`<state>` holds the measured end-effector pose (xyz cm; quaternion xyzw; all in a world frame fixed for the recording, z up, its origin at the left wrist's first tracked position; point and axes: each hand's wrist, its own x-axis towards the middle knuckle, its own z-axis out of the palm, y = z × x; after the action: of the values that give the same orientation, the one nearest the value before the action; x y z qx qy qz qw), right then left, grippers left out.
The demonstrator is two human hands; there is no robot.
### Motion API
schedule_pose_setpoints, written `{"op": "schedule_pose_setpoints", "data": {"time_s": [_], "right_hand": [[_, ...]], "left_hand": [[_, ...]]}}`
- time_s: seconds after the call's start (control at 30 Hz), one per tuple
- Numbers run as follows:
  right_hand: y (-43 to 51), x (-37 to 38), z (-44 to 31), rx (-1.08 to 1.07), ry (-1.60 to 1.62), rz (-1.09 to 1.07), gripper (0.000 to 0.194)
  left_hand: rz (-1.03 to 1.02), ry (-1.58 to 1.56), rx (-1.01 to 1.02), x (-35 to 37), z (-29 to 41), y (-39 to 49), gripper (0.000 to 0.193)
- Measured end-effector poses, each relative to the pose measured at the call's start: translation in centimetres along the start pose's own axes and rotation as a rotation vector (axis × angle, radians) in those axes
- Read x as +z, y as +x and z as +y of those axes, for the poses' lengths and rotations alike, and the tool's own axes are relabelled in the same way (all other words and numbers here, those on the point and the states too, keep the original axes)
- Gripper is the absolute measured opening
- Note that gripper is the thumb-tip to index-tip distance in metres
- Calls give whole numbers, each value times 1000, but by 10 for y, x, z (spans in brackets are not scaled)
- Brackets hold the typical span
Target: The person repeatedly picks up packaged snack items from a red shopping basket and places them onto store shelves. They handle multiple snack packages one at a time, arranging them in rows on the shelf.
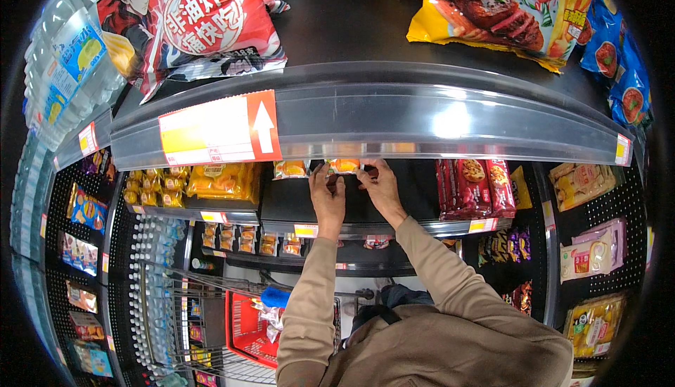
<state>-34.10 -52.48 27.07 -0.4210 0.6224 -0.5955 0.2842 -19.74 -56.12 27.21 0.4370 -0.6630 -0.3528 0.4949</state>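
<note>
Under the front lip of the upper shelf, a small orange-and-white food packet (344, 166) sits between my two hands. My left hand (328, 199) has its fingers and thumb at the packet's left side. On the right side, the fingers and thumb of my right hand (382, 189) pinch it in the same way. The shelf lip hides the packet's far part. A similar packet (291, 169) lies just left of my left hand on the black middle shelf (295, 202).
Above my hands runs the upper shelf's clear price rail (364, 118), with a red chip bag (211, 12) and a yellow snack bag (490, 12) above it. Red cookie packs (469, 189) stand right, yellow bread packs (224, 181) left. A shopping cart (203, 302) holds a red basket (237, 334).
</note>
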Motion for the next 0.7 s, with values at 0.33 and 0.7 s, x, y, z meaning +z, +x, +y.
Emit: {"op": "schedule_pose_setpoints", "data": {"time_s": [0.33, 0.7], "right_hand": [[-3, 0, -6, -3, 9, 1, 29], [-29, -20, -24, 72, 66, -11, 14]], "left_hand": [[-5, -7, -26, -5, 9, -2, 48], [151, -10, 63, -61, 67, -70, 31]]}}
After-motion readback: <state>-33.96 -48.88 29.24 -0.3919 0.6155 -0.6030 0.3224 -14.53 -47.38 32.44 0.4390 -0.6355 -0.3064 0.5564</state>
